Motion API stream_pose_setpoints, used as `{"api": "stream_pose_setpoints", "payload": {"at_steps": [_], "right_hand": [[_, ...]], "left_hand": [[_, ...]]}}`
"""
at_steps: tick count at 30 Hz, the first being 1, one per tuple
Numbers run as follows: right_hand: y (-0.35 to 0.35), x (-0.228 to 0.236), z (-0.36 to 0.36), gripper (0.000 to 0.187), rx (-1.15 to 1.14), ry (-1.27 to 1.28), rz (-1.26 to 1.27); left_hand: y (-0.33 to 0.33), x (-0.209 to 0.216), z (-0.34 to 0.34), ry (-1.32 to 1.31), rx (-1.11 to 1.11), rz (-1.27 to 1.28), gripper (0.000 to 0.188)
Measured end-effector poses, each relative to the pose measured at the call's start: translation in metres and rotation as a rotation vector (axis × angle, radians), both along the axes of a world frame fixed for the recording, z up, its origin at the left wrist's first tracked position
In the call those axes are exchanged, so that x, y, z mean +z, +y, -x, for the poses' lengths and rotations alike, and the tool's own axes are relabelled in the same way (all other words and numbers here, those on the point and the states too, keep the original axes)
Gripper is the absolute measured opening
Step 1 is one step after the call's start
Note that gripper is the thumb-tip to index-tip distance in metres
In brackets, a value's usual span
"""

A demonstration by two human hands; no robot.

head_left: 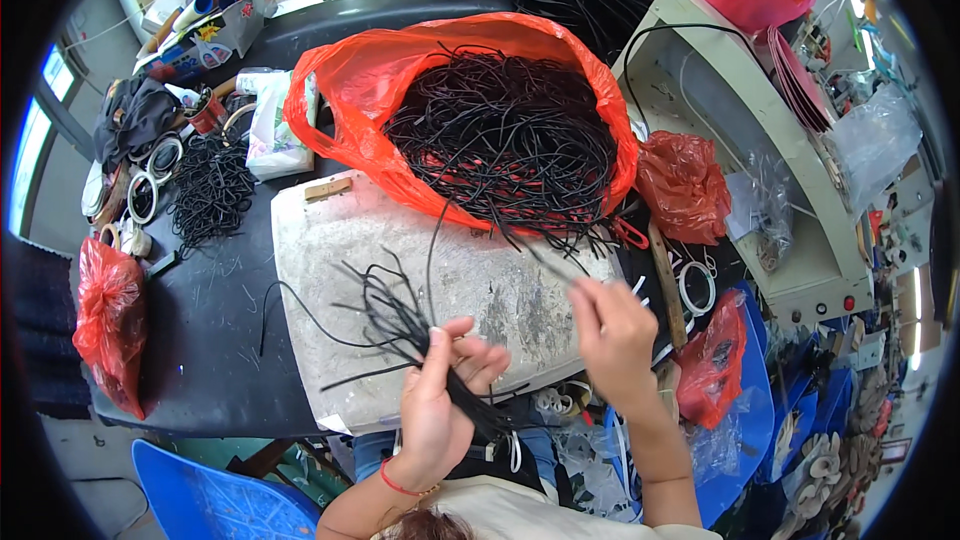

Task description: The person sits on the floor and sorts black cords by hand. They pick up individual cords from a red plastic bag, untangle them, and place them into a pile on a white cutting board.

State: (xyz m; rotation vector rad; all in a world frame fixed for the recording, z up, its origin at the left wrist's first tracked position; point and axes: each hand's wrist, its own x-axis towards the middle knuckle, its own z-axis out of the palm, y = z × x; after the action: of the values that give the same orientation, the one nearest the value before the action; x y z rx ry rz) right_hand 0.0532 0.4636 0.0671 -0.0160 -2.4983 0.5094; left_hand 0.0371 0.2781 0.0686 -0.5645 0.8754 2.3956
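Observation:
My left hand (438, 402) is closed round a bundle of thin black cords (392, 312), whose looped and loose ends fan out past the thumb and hang below the palm. One strand rises from this bundle toward the heap. My right hand (612, 335), slightly blurred, pinches a black cord (552, 260) that runs up toward the bag. A large tangled heap of black cords (510, 135) fills an open red-orange plastic bag (345, 75). Both hands are above a worn, pale board (490, 290) in front of the bag.
Dark table (210, 340) lies under the board. At left are a smaller cord tangle (210, 185), a knotted red bag (108, 315) and white tape rolls (143, 197). To the right stand a beige machine casing (800, 240), a crumpled red bag (683, 185) and a wooden stick (667, 285).

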Motion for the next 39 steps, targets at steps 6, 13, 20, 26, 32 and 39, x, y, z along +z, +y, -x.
{"api": "stream_pose_setpoints", "payload": {"at_steps": [6,13,20,26,32,39], "right_hand": [[-0.053,0.015,-0.043,0.018,0.298,-0.145,-0.162],[-0.025,0.009,0.022,0.009,0.286,-0.146,0.073],[-0.021,-0.048,0.095,0.024,0.02,-0.094,0.055],[-0.018,-0.031,0.08,0.015,0.048,-0.065,0.313],[-0.041,0.002,0.014,0.019,0.108,-0.043,0.117],[-0.066,0.008,-0.044,0.027,0.344,-0.197,0.097]], "left_hand": [[0.008,-0.01,0.004,-0.052,-0.131,-0.137,0.042],[-0.045,0.014,0.007,0.218,0.157,-0.159,0.03],[-0.044,0.002,0.016,0.048,0.172,-0.188,0.025],[-0.031,-0.002,0.015,0.03,0.072,-0.234,0.025],[-0.004,-0.015,0.02,-0.067,0.001,-0.181,0.027],[0.002,-0.027,0.029,-0.109,-0.181,-0.274,0.033]]}}
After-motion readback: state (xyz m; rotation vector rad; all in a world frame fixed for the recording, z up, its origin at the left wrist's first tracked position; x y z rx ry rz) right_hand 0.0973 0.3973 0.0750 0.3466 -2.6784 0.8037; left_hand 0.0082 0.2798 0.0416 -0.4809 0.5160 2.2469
